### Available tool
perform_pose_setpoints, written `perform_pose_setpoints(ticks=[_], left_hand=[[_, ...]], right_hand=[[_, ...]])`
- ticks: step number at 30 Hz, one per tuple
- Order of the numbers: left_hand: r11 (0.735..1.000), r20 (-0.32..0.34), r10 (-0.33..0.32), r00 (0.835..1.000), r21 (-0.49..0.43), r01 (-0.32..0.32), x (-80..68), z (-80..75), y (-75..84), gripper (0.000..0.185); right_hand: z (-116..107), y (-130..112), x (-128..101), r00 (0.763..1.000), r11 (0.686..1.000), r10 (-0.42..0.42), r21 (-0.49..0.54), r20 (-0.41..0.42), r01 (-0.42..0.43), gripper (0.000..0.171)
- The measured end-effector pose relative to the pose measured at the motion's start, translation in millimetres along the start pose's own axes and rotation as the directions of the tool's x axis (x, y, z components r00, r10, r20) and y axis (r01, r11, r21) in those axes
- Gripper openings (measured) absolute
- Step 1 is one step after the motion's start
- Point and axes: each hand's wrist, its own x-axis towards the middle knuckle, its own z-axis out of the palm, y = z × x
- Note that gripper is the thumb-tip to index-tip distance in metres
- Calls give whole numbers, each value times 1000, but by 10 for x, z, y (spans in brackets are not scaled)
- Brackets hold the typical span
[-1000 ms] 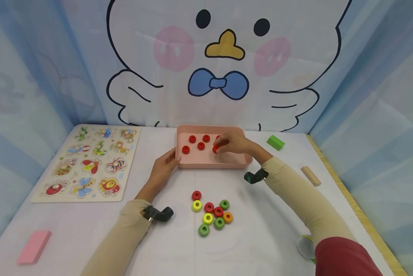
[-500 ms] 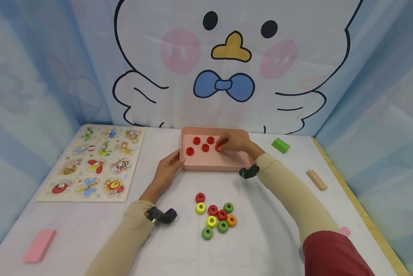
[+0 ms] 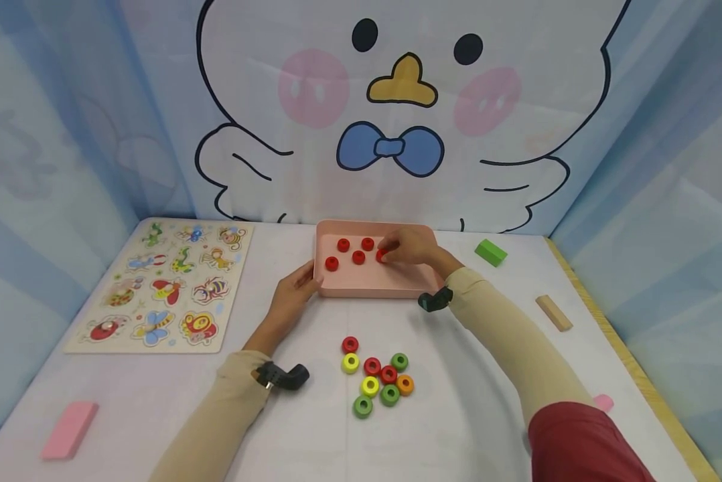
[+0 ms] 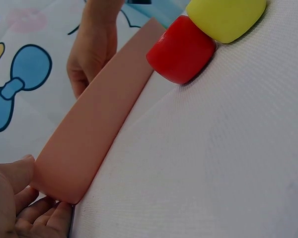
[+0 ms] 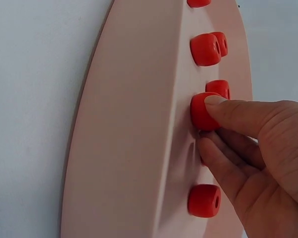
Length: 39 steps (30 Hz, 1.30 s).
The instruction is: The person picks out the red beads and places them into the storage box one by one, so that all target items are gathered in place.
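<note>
A pink tray (image 3: 373, 286) sits at the back middle of the white table with several red rings (image 3: 358, 257) in it. My right hand (image 3: 404, 248) reaches into the tray and pinches a red ring (image 5: 199, 113) between thumb and fingers, low over the tray floor (image 5: 134, 124). My left hand (image 3: 293, 292) rests against the tray's near left corner (image 4: 64, 173), its thumb (image 4: 15, 173) on the end wall and its fingers (image 4: 44, 218) along the front. In front of the tray lies a cluster of red, yellow, green and orange rings (image 3: 376, 376).
A wooden animal puzzle board (image 3: 162, 284) lies at the left. A green block (image 3: 490, 253) and a plain wooden block (image 3: 554, 313) lie at the right, and a pink block (image 3: 68, 420) at the near left. A printed cloth backdrop closes the back and sides.
The view shifted slightly. My right hand carried the red ring a little deeper into the tray and has held still for the last half second. My left hand stayed at the tray's corner.
</note>
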Motion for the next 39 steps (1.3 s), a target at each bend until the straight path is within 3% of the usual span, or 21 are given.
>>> perform_pose_setpoints(ticks=[8, 12, 16, 18, 21, 24, 27, 32, 39], left_hand=[[1000, 5, 10, 1000, 5, -10, 11, 10, 2, 60], [1000, 4, 23, 1000, 7, -23, 10, 11, 16, 60], [1000, 4, 19, 1000, 7, -19, 14, 16, 26, 59], [1000, 3, 15, 1000, 9, -15, 18, 15, 25, 59], [1000, 2, 12, 1000, 19, -12, 21, 3, 17, 59], [1000, 0, 8, 1000, 10, -8, 16, -13, 12, 59], [1000, 1, 12, 1000, -7, -12, 10, -22, 11, 59], [999, 6, 26, 1000, -24, -26, 8, -19, -1, 58], [999, 8, 29, 1000, -22, -29, 3, -11, -18, 58]], right_hand=[[-46, -40, -80, 997, 999, 39, 23, -61, -37, 48], [-55, -175, -248, 992, 999, -46, -13, -120, 44, 44], [9, -381, -515, 964, 974, -224, 3, -140, 227, 36], [77, -472, -655, 944, 948, -314, 25, -101, 318, 33], [223, -572, -831, 915, 914, -401, 83, 40, 396, 32], [388, -622, -954, 881, 904, -428, 120, 201, 411, 32], [540, -638, -1031, 850, 900, -435, 147, 296, 410, 34], [715, -626, -1080, 828, 885, -465, 198, 313, 422, 32], [801, -614, -1100, 817, 875, -480, 234, 318, 423, 32]])
